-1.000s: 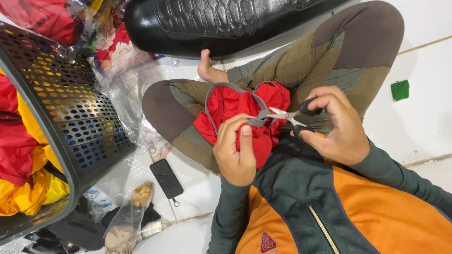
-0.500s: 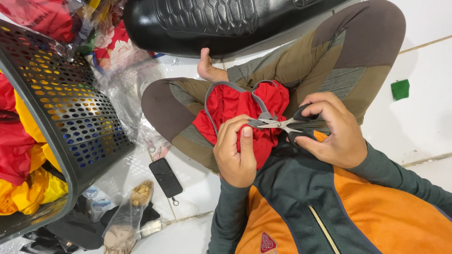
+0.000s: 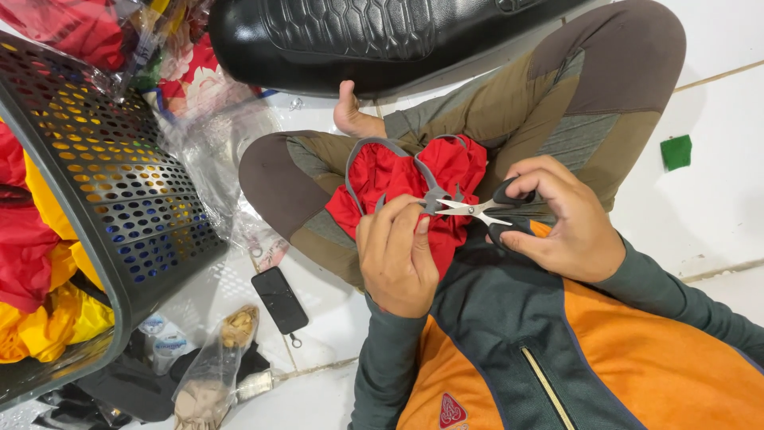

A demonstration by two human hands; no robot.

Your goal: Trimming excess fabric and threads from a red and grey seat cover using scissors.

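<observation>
While the left hand (image 3: 395,255) pinches the grey-trimmed red fabric garment (image 3: 398,179) taut in the lap, the right hand (image 3: 561,219) grips the small steel scissors with black handles (image 3: 477,210), blades nearly together at the grey binding (presumably to snip a thread). What lies between the blades is too small to tell.

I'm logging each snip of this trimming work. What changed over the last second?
The right hand dropped slightly and closed the scissors at the grey trim. The left hand shifted up, regripping the red garment. Basket and phone stayed put.
</observation>
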